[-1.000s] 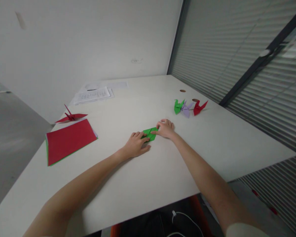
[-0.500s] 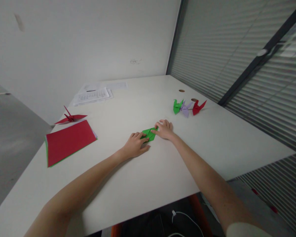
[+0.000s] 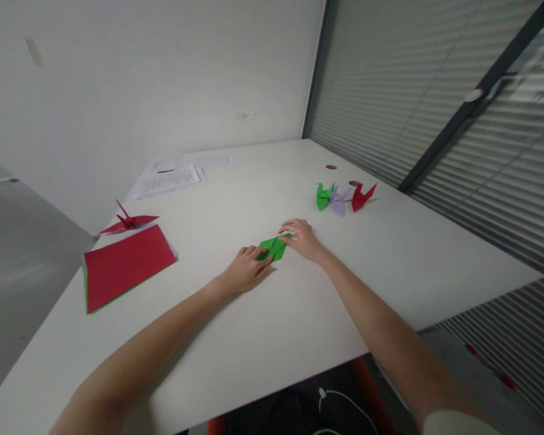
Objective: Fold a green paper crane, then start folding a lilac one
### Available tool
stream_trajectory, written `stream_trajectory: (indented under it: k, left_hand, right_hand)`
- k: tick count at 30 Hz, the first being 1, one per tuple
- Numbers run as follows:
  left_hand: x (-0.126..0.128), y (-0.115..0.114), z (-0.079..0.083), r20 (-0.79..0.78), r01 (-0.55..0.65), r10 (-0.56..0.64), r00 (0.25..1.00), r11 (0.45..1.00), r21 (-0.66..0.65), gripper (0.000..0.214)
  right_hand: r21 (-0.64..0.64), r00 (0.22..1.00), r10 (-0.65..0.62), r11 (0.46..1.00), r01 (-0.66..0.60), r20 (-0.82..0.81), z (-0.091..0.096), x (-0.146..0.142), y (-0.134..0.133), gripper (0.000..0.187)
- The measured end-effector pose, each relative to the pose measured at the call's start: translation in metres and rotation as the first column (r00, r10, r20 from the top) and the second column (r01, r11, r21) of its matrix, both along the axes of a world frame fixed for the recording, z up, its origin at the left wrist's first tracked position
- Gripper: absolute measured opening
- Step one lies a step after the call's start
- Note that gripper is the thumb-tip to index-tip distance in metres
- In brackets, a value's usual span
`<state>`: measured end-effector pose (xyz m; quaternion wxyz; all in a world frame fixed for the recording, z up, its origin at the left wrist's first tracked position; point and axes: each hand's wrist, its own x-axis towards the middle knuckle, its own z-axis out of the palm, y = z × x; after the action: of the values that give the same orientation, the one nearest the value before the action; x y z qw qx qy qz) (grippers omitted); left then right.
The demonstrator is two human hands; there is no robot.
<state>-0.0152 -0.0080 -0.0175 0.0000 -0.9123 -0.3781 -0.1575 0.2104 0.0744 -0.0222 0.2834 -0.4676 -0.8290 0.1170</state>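
Observation:
A small piece of green origami paper [image 3: 275,246], folded into a flat many-layered shape, lies on the white table. My left hand [image 3: 247,269] holds its left end down, the fingers on top and the thumb near the lower edge. At the right corner, my right hand [image 3: 302,237] pinches the paper between thumb and fingers. Crease lines run across the visible green face. The fingertips cover both ends of it.
Folded cranes stand at the right: green [image 3: 324,196], lilac [image 3: 339,200] and red [image 3: 361,197]. A larger red crane [image 3: 129,223] sits at the left behind a stack of coloured paper [image 3: 129,266]. Printed sheets [image 3: 170,181] lie at the back. The table edge [image 3: 276,391] is nearest me.
My right hand's fingers have drawn in at the paper's right corner, with the thumb shifted towards that corner. My left hand stays on the paper. The view has shifted slightly.

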Motion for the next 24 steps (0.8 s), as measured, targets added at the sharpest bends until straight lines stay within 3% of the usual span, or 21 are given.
stream_trajectory:
  k: [4, 7, 15, 20, 24]
  left_hand:
    - [0.0, 0.0, -0.003, 0.05, -0.008, 0.007, 0.999, 1.0, 0.03, 0.03]
    - [-0.001, 0.001, -0.005, 0.077, 0.014, -0.017, 0.997, 0.999, 0.044, 0.028]
    - [0.0, -0.001, 0.0, 0.02, 0.026, -0.027, 0.999, 0.998, 0.054, 0.026]
    - [0.001, -0.002, -0.001, 0.095, -0.035, 0.032, 0.995, 0.999, 0.035, 0.023]
    - [0.0, 0.001, -0.004, 0.164, -0.069, 0.065, 0.984, 0.997, 0.018, 0.022]
  right_hand:
    - [-0.068, 0.996, 0.067, 0.996, -0.063, 0.061, -0.005, 0.0, -0.001, 0.013]
    - [-0.111, 0.993, 0.054, 0.993, -0.042, 0.108, -0.006, 0.001, 0.0, 0.012]
    - [-0.106, 0.991, 0.039, 0.994, -0.025, 0.126, 0.001, -0.001, -0.006, 0.017]
    - [-0.057, 0.978, 0.202, 0.978, -0.199, 0.054, 0.004, -0.002, -0.009, 0.021]
    - [-0.121, 0.941, 0.321, 0.944, -0.308, 0.109, 0.006, -0.004, -0.01, 0.042]
